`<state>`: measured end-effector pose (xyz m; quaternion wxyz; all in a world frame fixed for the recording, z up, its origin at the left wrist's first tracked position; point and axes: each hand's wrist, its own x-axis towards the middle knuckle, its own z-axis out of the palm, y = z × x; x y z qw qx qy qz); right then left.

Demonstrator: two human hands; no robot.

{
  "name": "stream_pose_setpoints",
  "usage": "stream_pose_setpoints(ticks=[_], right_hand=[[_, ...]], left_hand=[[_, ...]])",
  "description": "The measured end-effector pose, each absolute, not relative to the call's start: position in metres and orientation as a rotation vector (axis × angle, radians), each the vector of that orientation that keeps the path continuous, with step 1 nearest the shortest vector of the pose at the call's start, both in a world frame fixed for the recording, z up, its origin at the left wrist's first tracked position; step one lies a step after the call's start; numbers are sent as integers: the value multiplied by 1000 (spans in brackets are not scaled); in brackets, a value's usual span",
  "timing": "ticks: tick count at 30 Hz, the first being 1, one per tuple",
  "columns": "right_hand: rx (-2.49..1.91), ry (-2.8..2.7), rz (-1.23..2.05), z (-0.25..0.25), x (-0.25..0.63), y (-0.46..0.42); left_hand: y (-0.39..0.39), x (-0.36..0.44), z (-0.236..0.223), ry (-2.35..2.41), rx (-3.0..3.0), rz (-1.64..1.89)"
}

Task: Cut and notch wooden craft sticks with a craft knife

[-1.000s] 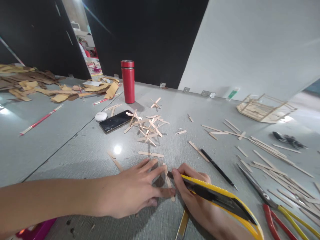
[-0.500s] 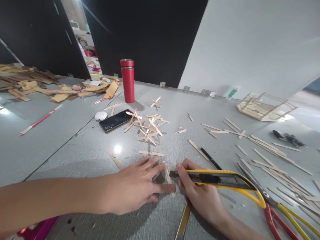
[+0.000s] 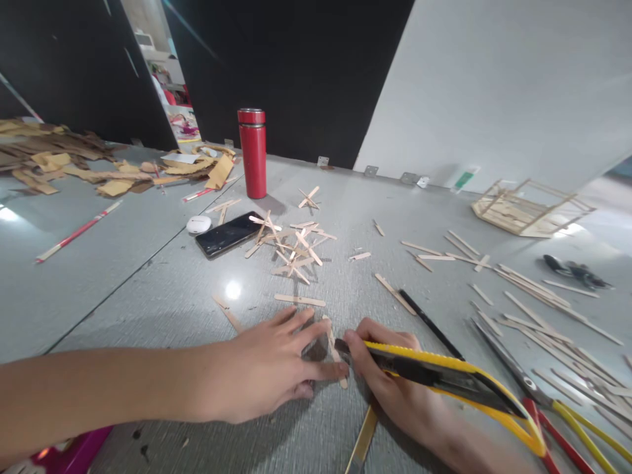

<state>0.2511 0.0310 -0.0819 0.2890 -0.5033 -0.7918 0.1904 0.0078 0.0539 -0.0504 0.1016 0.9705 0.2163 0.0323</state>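
My left hand (image 3: 269, 365) lies flat on the grey table (image 3: 162, 303), fingers spread, its fingertips pressing down a short wooden stick (image 3: 334, 349). My right hand (image 3: 395, 382) grips a yellow and black utility knife (image 3: 444, 378) with its blade tip against that stick, just right of my left fingertips. A metal ruler (image 3: 363, 442) pokes out from under my right hand toward the near edge.
Cut wooden sticks (image 3: 293, 250) are heaped mid-table beside a black phone (image 3: 228, 234), a white earbud case (image 3: 198, 224) and a red flask (image 3: 253, 153). Long sticks (image 3: 533, 296), a black pencil (image 3: 429, 324), red-handled pliers (image 3: 548, 408) and a stick frame (image 3: 528, 209) lie right. Cardboard scraps (image 3: 74, 164) sit far left.
The knife handle swung from pointing sideways back down toward me, tip staying at the stick. My left hand stayed on the stick. The view shifted slightly.
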Motion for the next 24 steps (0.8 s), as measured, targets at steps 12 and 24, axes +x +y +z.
stream_pose_setpoints(ticks=[12, 24], right_hand=[[-1097, -2327, 619, -86, 256, 36], [-1334, -2095, 710, -105, 249, 38]], left_hand=[[58, 5, -51, 563, 2828, 160], [56, 5, -47, 580, 2803, 147]])
